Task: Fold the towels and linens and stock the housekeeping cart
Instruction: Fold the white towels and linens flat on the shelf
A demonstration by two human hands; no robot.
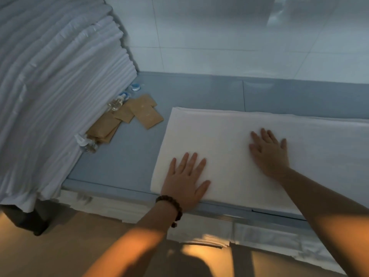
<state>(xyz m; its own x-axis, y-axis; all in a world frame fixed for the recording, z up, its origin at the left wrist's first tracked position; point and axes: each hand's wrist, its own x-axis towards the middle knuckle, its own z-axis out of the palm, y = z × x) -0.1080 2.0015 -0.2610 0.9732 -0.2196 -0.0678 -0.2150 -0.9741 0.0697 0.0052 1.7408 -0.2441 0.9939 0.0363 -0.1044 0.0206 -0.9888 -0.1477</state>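
A white towel [223, 134] lies folded into a long flat band on the grey-blue table [127, 156], running off the right edge of the view. My left hand [185, 180] rests flat on its near left corner, fingers spread, with a dark bead bracelet on the wrist. My right hand [269, 152] presses flat on the towel's middle, fingers spread too. Neither hand grips anything. A tall stack of folded white linens [56, 92] fills the left side of the table.
Beside the stack lie several brown paper packets [143, 112], two small clear bottles [87, 145] [116, 102] and blue-capped little containers [136, 86]. A pale tiled wall [239, 37] rises behind the table. More white cloth [269, 234] shows under the table's front edge.
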